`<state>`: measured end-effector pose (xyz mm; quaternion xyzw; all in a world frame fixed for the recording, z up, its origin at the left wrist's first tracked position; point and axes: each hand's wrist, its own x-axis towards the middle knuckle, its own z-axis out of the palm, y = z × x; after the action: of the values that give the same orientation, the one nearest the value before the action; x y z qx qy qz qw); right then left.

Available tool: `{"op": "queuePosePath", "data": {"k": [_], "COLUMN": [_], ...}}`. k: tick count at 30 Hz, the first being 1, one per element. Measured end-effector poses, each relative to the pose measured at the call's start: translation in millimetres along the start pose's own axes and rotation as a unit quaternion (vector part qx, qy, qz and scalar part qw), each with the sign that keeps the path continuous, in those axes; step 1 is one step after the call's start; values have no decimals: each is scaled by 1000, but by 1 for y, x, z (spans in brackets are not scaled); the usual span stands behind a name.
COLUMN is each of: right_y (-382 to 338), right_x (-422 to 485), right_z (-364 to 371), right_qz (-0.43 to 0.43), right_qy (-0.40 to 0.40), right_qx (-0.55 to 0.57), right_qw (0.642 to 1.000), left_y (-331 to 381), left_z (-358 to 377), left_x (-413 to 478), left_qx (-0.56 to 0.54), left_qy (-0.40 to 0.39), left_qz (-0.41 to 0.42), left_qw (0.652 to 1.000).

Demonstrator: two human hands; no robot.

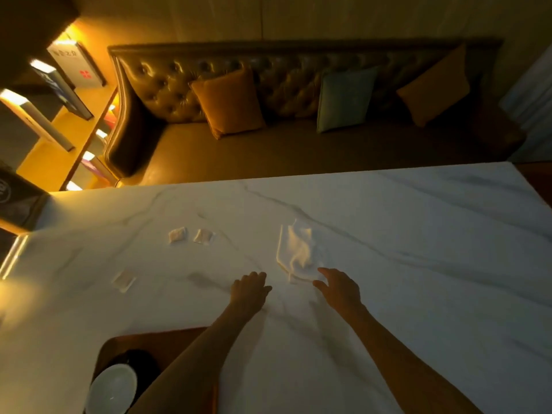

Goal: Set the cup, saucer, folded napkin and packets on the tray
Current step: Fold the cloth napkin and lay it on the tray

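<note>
view from above of a white marble table (418,234) in dim amber light. two bare forearms reach forward over it.

the left grip (249,289) lies palm down on the table, fingers relaxed and holding nothing. it is just left of the napkin's near corner and does not touch it. the right grip (337,286) is also unclenched, with fingers spread and thumb out. its fingertips are at the near edge of the napkin (297,252); i cannot tell whether they touch it.

the napkin is white and lies on the bare table, rumpled and only loosely folded, well apart from the tray. a first packet (177,234) and a second packet (203,236) lie side by side on the table, further back and to the left. a third packet (124,280) lies alone, nearer and further left.

the dark wooden tray (143,339) sits at the lower left, partly hidden by the left forearm. on it is a round white dish (112,389) with a dark round shape behind it; blur hides which is cup or saucer.

beyond the table stands a tufted leather sofa (268,150) with an orange cushion (227,103) and a pale cushion (343,100).
</note>
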<state>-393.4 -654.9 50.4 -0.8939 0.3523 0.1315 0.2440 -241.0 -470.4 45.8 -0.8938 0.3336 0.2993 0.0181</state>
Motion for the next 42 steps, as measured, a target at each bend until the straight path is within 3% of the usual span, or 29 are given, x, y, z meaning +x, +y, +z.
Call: {"op": "queuePosePath", "data": {"k": [4,8,13,16,20,24,27,31,38,42], "right_y": [13,26,33,33,27,11,-28,-115,-242,-288], "right_x": [81,118,124,120,106,87,72,38,-31,-67], "right_z": [5,16,30,31,21,-3,-29,-67,-111,-144], "right_qz": [7,13,3,-6,7,-23,-138,-301,-311,-298], "right_qy": [22,9,6,-52,-79,-5,46,115,216,174], "right_qx": [13,37,65,100,138,135,166,80,65,128], "right_qw": [1000,999,998,994,987,991,975,943,923,930], "left_y": [28,42,52,60,65,51,28,-4,-87,-135], "left_z": [0,6,26,26,7,-38,-81,-139,-231,-273], "left_x": [69,111,123,120,105,76,43,-15,-118,-162], "left_qx": [-148,-309,-472,-503,-444,-418,-345,-199,-97,-76], "left_qy": [21,34,21,11,48,82,89,122,217,206], "left_qz": [-90,-181,-226,-213,-138,-2,104,217,224,198], "left_qw": [985,933,852,838,884,905,929,948,945,955]}}
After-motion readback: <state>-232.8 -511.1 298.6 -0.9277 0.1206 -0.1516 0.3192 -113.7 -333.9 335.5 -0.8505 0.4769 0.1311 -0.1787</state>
